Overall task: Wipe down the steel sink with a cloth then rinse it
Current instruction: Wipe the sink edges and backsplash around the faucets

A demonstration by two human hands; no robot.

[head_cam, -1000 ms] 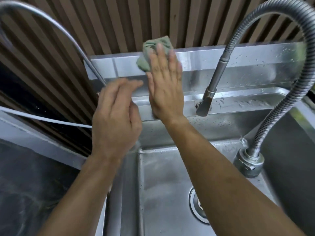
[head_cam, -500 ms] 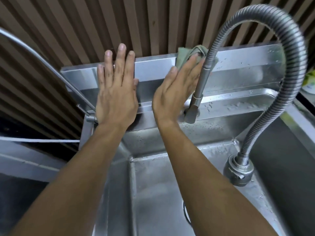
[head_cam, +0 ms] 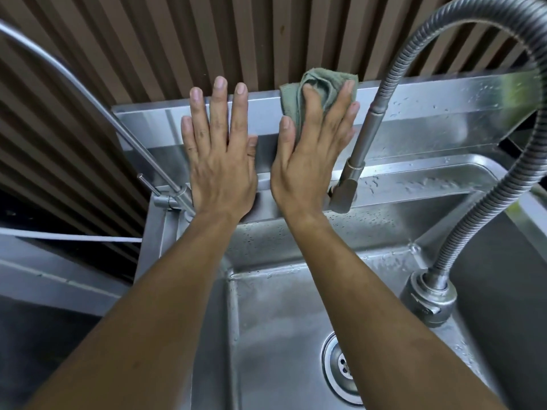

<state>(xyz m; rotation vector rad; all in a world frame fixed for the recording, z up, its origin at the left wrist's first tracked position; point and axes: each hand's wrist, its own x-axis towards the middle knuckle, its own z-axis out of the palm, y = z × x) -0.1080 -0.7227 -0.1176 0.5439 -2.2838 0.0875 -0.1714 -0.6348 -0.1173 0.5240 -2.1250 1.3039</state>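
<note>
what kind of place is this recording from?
Probably a kitchen or utility wash area, possibly semi-outdoor. Clues: a stainless steel sink basin with a round drain, a coiled flexible metal spray faucet, and a brown vertical slatted wall behind the steel backsplash that the right hand wipes with a green cloth.

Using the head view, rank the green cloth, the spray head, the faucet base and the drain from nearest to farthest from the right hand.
1. Green cloth: under the right hand's fingers.
2. Spray head: just right of it.
3. Faucet base: lower right.
4. Drain: basin floor, below.

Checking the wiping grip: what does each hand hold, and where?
Right hand presses the crumpled green cloth flat against the steel backsplash, fingers over its lower part. Left hand holds nothing.
</note>
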